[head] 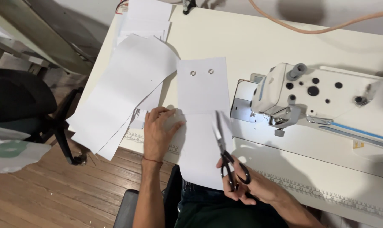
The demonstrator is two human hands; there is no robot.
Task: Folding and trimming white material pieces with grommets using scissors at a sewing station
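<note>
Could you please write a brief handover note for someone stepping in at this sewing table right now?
Left hand: flat, pressing down the white rectangular fabric piece with two metal eyelets.
Right hand: holds black-handled scissors, blades over the piece's lower right part.
Stack of white cut pieces lies left; white sewing machine stands right.
Done: eyelets are in.
Left: no finished cut is visible.

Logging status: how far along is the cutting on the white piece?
Done: the white piece already carries two metal eyelets, and other white sheets lie stacked to its left. In hand: left hand flat on it, right hand holds the scissors over it. Left: no cut shows yet.
</note>
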